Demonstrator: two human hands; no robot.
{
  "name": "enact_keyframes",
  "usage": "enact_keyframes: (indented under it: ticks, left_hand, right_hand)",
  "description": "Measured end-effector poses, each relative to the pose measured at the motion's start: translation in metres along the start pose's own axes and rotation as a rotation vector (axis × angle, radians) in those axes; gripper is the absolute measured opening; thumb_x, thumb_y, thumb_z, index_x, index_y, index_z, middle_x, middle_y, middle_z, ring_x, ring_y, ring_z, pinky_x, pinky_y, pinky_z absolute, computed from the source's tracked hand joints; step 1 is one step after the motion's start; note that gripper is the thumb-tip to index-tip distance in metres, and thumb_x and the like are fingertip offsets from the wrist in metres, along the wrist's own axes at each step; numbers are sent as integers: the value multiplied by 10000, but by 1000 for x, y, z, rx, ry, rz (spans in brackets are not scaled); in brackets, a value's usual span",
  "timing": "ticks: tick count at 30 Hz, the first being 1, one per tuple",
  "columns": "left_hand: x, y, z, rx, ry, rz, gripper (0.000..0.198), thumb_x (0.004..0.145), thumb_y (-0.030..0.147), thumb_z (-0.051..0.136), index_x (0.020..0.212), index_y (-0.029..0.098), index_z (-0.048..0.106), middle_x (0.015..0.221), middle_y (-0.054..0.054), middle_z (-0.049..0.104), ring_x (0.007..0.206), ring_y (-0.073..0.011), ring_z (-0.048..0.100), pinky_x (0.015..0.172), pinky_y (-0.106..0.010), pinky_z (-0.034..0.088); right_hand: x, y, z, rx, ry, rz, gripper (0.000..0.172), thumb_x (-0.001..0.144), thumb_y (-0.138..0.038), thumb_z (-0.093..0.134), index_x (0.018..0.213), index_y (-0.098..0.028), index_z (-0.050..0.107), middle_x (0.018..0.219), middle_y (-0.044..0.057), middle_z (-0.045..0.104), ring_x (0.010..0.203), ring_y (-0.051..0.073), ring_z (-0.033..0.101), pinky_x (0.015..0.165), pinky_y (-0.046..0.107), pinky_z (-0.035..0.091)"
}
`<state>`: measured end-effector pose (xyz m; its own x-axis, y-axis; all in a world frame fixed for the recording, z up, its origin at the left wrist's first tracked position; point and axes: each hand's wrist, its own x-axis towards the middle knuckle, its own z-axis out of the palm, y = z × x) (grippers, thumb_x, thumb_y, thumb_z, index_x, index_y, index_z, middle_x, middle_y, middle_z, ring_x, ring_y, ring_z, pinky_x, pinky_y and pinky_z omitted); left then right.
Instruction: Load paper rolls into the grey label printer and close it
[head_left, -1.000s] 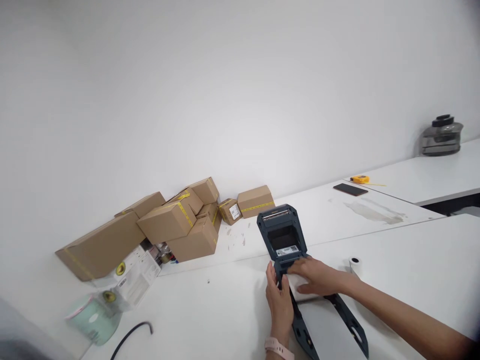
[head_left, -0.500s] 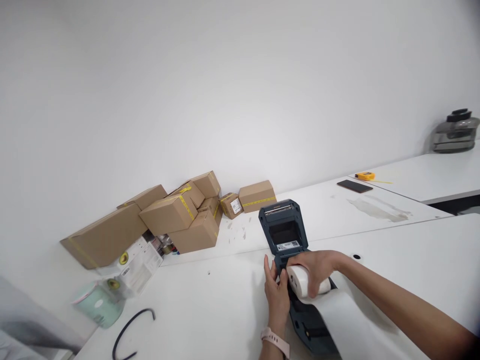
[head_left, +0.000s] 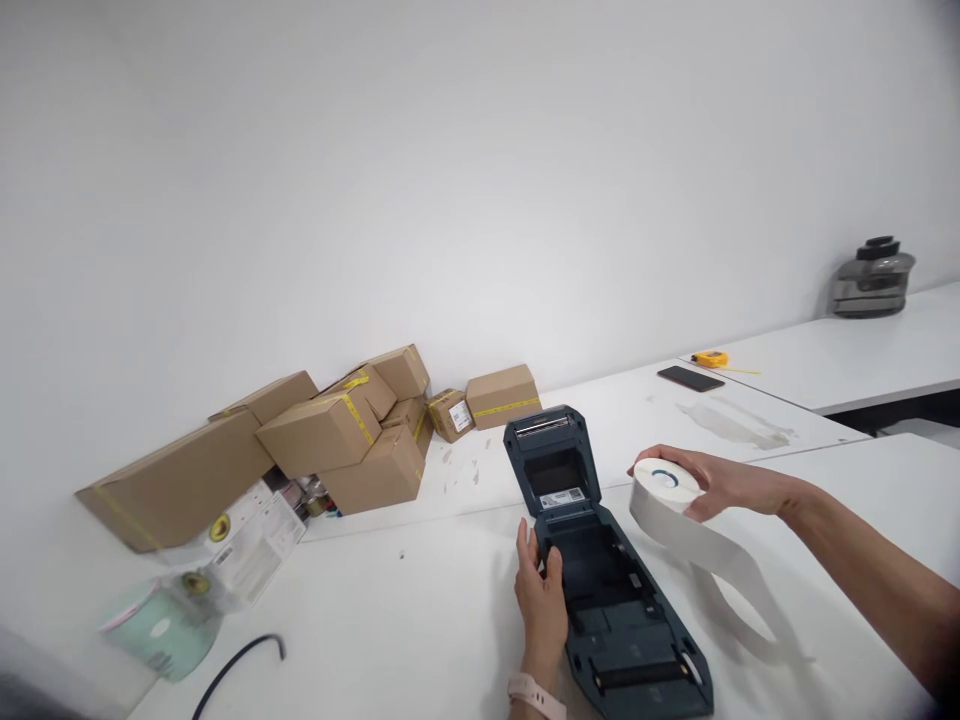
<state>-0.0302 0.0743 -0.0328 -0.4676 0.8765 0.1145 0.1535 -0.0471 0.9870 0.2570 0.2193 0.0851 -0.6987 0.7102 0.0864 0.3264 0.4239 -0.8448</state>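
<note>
A dark blue label printer (head_left: 600, 590) lies on the white table (head_left: 420, 620) with its lid swung open toward the wall and its paper bay bare. My left hand (head_left: 541, 600) grips the printer's left side, thumb over the bay's edge. My right hand (head_left: 712, 482) holds a white paper roll (head_left: 664, 492) just right of the open lid, above the table. A long strip of paper (head_left: 739, 585) trails from the roll down toward me. A pink watch strap sits on my left wrist.
A pile of cardboard boxes (head_left: 322, 440) leans against the wall at the left. In front of it lie plastic packets (head_left: 247, 545) and a mint green roll (head_left: 154, 625). A black cable (head_left: 240, 665) curls near the front edge. A phone (head_left: 690, 378), tape measure (head_left: 709, 359) and grey appliance (head_left: 870, 278) sit far right.
My right hand has lifted the paper roll out of the printer's bay and carried it up to the right, unwinding a strip. My left hand stays on the printer's side.
</note>
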Motion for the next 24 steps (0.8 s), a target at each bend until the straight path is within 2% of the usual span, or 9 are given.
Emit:
enact_keyframes:
  ticks: [3,10,17,20,22,24]
  left_hand:
    - [0,0,0,-7,5,-2,800,846,576,599,1500,199,337,1513,-153,464,1398,-237,446,1106,-321,389]
    - [-1,5,-1,23,-24,-2,793,874,570,561,1515,181,300,1530,-165,434,1411,-238,426,1120,-338,377]
    - [0,6,-2,43,-30,-10,777,874,596,544,1505,200,322,1527,-149,446,1394,-240,449,1121,-343,375]
    - [1,3,-1,27,-23,2,761,865,577,567,1485,192,352,1521,-156,452,1392,-244,451,1114,-344,385]
    - [2,1,-1,22,-18,9,748,861,559,579,1471,181,369,1519,-162,453,1392,-244,452,1116,-340,383]
    - [3,-1,-1,25,-16,14,719,864,543,578,1452,173,393,1518,-163,454,1393,-240,450,1124,-334,376]
  right_hand:
    - [8,11,2,91,-187,50,653,614,-355,742,1228,-253,547,1027,54,651,892,254,635,655,294,526]
    - [33,34,25,-49,-134,84,636,533,-236,691,1159,-230,576,1092,49,669,1024,299,619,816,343,502]
    - [46,60,46,-93,-122,117,696,481,-262,786,1148,-206,596,1167,97,672,1104,369,608,948,472,469]
    - [38,67,39,-55,-109,102,743,522,-316,796,1236,-238,602,1280,106,654,1225,381,566,1019,486,442]
    - [28,72,26,-8,-89,99,768,614,-353,749,1350,-264,550,1387,109,602,1329,358,501,1042,473,441]
    - [15,80,11,39,-48,109,724,713,-355,647,1417,-271,501,1444,114,557,1376,330,462,1044,478,447]
